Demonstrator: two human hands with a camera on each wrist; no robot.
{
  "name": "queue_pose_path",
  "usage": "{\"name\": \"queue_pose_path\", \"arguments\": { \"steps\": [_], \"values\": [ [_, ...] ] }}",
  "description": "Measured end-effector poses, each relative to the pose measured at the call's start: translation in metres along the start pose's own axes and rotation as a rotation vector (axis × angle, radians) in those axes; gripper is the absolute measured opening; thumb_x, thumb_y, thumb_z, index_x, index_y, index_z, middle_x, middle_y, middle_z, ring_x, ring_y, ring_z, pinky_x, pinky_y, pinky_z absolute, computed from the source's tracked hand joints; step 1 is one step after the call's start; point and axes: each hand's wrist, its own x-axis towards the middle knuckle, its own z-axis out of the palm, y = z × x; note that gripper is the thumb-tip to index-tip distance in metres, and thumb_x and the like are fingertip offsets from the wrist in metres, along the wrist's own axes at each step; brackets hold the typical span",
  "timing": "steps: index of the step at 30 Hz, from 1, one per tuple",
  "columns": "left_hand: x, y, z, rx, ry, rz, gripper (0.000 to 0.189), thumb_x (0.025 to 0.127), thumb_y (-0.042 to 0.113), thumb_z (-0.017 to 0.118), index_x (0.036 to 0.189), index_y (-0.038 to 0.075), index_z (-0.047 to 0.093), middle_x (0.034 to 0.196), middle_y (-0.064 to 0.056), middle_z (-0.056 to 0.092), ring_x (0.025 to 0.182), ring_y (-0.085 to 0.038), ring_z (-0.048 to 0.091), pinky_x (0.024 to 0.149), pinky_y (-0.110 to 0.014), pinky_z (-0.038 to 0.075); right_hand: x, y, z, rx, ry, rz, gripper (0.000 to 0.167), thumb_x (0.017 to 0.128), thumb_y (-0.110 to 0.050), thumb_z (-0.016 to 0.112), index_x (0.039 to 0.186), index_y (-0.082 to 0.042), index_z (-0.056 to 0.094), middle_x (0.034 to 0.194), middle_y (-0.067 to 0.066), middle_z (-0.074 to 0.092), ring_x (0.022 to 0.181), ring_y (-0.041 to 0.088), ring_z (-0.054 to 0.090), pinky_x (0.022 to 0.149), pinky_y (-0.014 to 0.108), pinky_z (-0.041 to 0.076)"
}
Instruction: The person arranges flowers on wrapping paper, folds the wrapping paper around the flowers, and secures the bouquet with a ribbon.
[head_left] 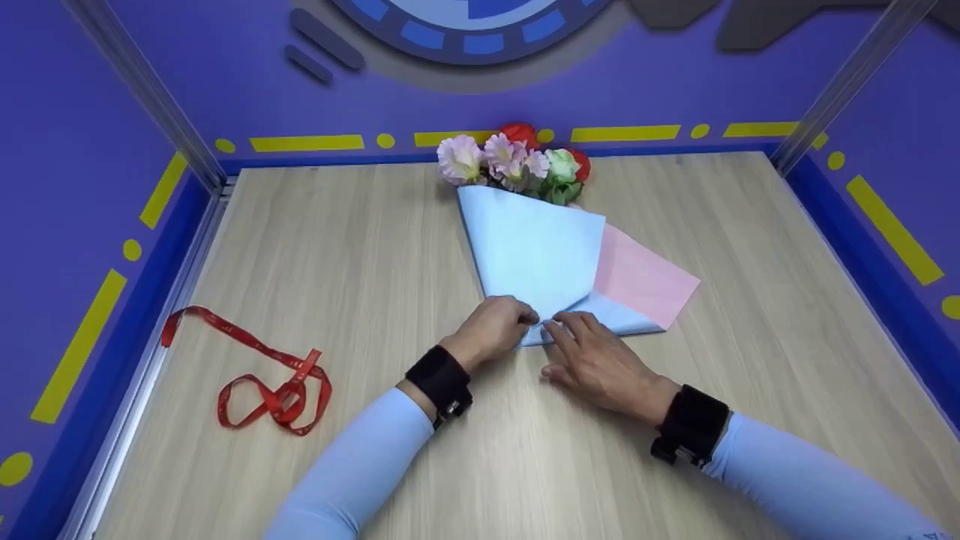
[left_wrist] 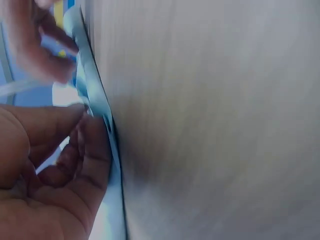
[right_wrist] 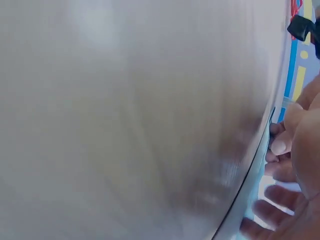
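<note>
A bouquet of artificial flowers (head_left: 510, 159), pink, red and pale green, lies at the back of the table, its stems hidden in light blue wrapping paper (head_left: 532, 244). The paper's pink side (head_left: 646, 279) shows at the right. My left hand (head_left: 493, 328) pinches the blue paper near its lower point; in the left wrist view thumb and fingertips meet at the folded edge (left_wrist: 95, 85). Just to the right, my right hand (head_left: 606, 369) has its loosely bent fingers at the paper's lower fold, and nothing shows gripped in it.
A red ribbon (head_left: 281, 401) lies in loose loops on the left of the wooden table (head_left: 352, 240). Purple and blue panels (head_left: 405, 105) stand at the back and sides, joined by metal posts (head_left: 150, 97).
</note>
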Motion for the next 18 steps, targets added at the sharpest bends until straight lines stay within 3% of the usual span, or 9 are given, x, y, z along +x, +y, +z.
{"name": "queue_pose_path", "arguments": {
  "steps": [4, 6, 9, 11, 14, 18],
  "values": [
    [-0.007, 0.004, 0.003, 0.117, 0.014, 0.056, 0.032, 0.104, 0.002, 0.06, 0.131, 0.008, 0.075, 0.124, -0.008, 0.076, 0.12, -0.023, 0.069, 0.106, -0.034, 0.054, 0.002, -0.002, -0.002, 0.013, -0.158, 0.065, 0.082, 0.106, -0.054, 0.054, 0.16, 0.007, 0.037, 0.166, 0.027, 0.037, 0.155, 0.043, 0.034, 0.124, 0.06, 0.03],
    [-0.01, 0.005, 0.004, 0.151, 0.022, 0.084, 0.03, 0.104, 0.003, 0.061, 0.131, 0.008, 0.075, 0.121, -0.008, 0.077, 0.118, -0.022, 0.07, 0.105, -0.034, 0.055, 0.002, -0.003, -0.002, 0.043, -0.249, 0.095, 0.088, 0.107, -0.059, 0.049, 0.163, 0.005, 0.03, 0.171, 0.025, 0.028, 0.161, 0.04, 0.023, 0.127, 0.063, 0.022],
    [-0.014, 0.006, 0.005, 0.171, 0.04, 0.127, 0.029, 0.104, 0.003, 0.061, 0.129, 0.007, 0.075, 0.121, -0.007, 0.078, 0.117, -0.022, 0.071, 0.105, -0.034, 0.054, 0.003, -0.005, -0.002, 0.082, -0.34, 0.119, 0.09, 0.107, -0.062, 0.044, 0.164, 0.006, 0.026, 0.172, 0.025, 0.024, 0.162, 0.038, 0.019, 0.128, 0.064, 0.018],
    [-0.019, 0.005, 0.005, 0.229, 0.054, 0.157, 0.029, 0.104, 0.002, 0.06, 0.129, 0.005, 0.076, 0.124, -0.007, 0.077, 0.119, -0.023, 0.071, 0.107, -0.034, 0.053, 0.003, -0.005, -0.002, 0.094, -0.367, 0.127, 0.09, 0.108, -0.063, 0.041, 0.164, 0.006, 0.026, 0.172, 0.025, 0.024, 0.162, 0.038, 0.02, 0.128, 0.064, 0.017],
    [-0.033, 0.004, 0.006, 0.391, 0.058, 0.196, 0.032, 0.105, 0.003, 0.057, 0.133, 0.002, 0.072, 0.133, -0.01, 0.073, 0.124, -0.026, 0.067, 0.11, -0.034, 0.051, 0.003, -0.005, -0.002, 0.1, -0.384, 0.129, 0.089, 0.108, -0.063, 0.039, 0.164, 0.006, 0.026, 0.172, 0.025, 0.024, 0.162, 0.038, 0.02, 0.128, 0.064, 0.017],
    [-0.057, 0.003, 0.007, 0.589, -0.037, 0.21, 0.045, 0.11, 0.019, 0.053, 0.15, -0.002, 0.055, 0.157, -0.018, 0.054, 0.146, -0.031, 0.052, 0.12, -0.039, 0.043, 0.003, -0.004, -0.002, 0.1, -0.397, 0.133, 0.09, 0.108, -0.063, 0.037, 0.164, 0.005, 0.024, 0.172, 0.024, 0.023, 0.162, 0.038, 0.019, 0.129, 0.064, 0.016]
  ]
}}
